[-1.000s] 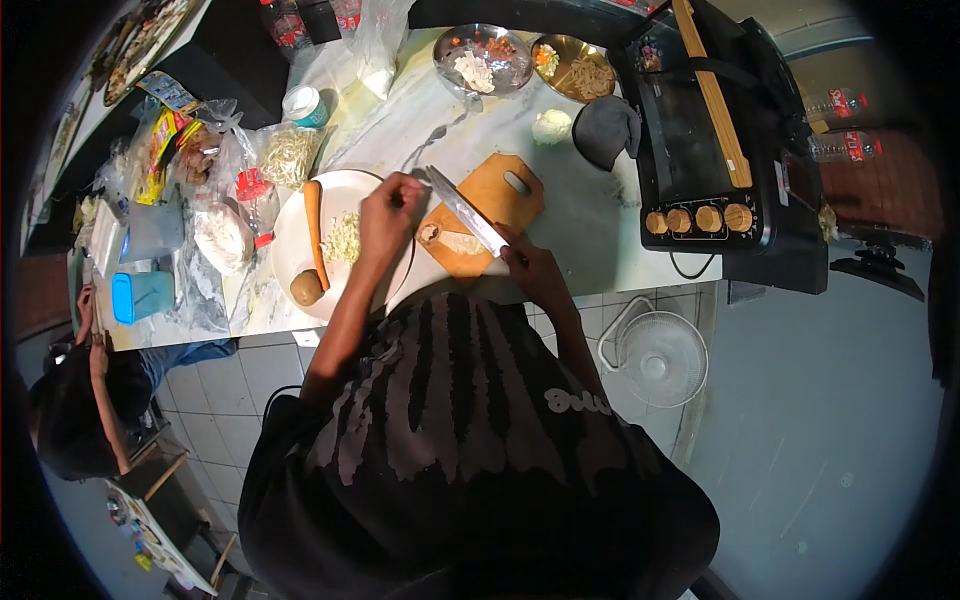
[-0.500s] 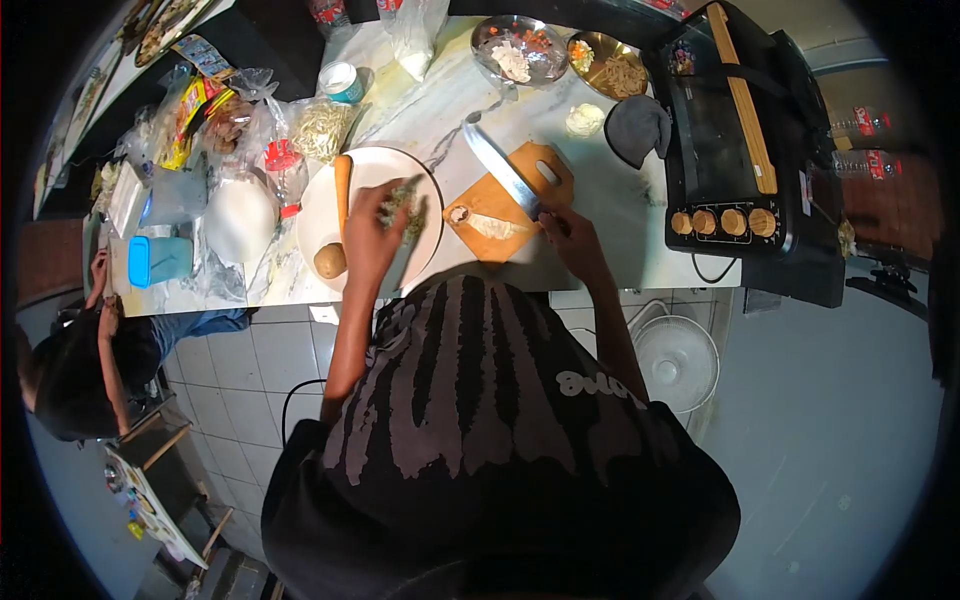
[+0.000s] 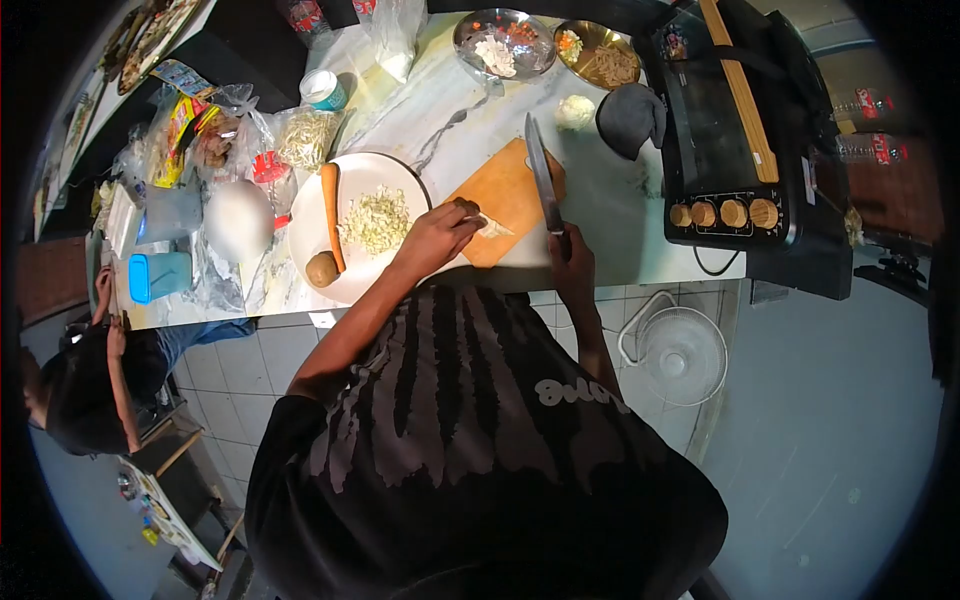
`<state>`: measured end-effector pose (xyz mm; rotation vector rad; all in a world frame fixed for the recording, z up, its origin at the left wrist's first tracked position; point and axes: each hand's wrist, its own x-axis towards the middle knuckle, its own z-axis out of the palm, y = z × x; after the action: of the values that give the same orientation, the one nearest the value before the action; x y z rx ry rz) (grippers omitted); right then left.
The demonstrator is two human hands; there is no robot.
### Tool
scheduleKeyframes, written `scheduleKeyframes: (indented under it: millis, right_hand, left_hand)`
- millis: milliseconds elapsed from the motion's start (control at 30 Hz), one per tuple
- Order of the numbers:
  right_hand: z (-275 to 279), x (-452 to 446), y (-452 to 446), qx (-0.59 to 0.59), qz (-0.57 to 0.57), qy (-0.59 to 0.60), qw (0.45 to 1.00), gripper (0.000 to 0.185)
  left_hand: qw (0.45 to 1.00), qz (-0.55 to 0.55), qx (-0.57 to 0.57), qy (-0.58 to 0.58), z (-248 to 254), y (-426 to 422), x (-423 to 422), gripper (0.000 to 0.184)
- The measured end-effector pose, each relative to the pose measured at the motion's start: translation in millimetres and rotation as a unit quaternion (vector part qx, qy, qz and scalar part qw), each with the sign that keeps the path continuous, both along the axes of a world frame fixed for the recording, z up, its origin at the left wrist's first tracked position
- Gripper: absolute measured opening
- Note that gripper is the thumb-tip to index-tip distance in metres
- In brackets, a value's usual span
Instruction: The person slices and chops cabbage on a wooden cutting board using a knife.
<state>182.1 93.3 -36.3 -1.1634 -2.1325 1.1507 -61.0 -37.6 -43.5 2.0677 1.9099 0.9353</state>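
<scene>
My left hand [image 3: 442, 238] is over the left part of the wooden cutting board [image 3: 500, 190], its fingers closed round a pale food piece [image 3: 493, 226] that lies on the board. My right hand [image 3: 572, 262] grips the handle of a long knife [image 3: 543, 172]. The blade points away from me, over the board's right side. Left of the board, a white plate [image 3: 408, 176] bears a heap of chopped pale-green vegetable [image 3: 375, 220], a carrot [image 3: 331, 215] and a round brown item [image 3: 322, 269].
Metal bowls [image 3: 503, 45] [image 3: 598, 56] stand at the back, near a white lump [image 3: 575, 112] and a dark cloth [image 3: 631, 120]. A black oven [image 3: 715, 130] is on the right. Bags, a blue-lidded container [image 3: 160, 277] and another person [image 3: 100, 385] are on the left.
My left hand went to the plate, where the chopped heap is now larger, and came back to the board. The knife has turned from slanting left to pointing nearly straight away from me.
</scene>
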Motion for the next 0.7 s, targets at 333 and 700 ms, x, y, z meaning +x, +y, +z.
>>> scheduleKeyframes:
  millis: [333,700]
  right_hand:
    - [19.1,36.9,-41.3,-0.092,0.144,-0.025,0.985,0.041]
    - [20.2,-23.5,-26.0,-0.099,0.066,-0.047,0.992,0.041]
  left_hand:
    - [0.994,0.093,0.061,-0.013,-1.1,-9.3,8.9,0.021]
    - [0.989,0.126,0.063,-0.034,1.0,-0.1,29.8,0.022]
